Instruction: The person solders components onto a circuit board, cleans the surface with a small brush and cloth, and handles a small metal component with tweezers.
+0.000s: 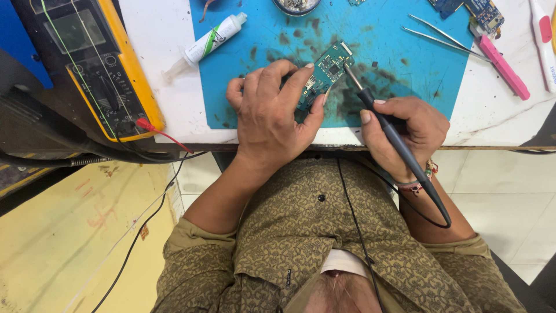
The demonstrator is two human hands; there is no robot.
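Slippage looks like the main worry: the small green circuit board [324, 72] is only pinned by fingertips to the stained blue mat [405, 52], so a hard push from the soldering iron [394, 136] could skate it sideways and drag the hot tip across neighbouring parts. The tip meets the board at its right edge, close to the index finger and thumb of the left hand [272, 110], so to my eye a small jerk could bring metal against skin. The iron's black cord loops back over the wrist toward the person's shirt, and a snag there might tug the tool off its spot.

The left hand lies palm down over the lower half of the board, fingers curled and spread, index tip on the board's upper edge and thumb at its lower right, pressing rather than lifting. The right hand [414, 130], right of the board, is closed around the iron's dark handle in a pen-like grip.

Left of the board lies a white tube with a green band [211, 37]. Beyond that sits a yellow-cased meter [110, 75] with a red lead. Right of the board rest metal tweezers [440, 35] and a pink-handled tool [504, 68].
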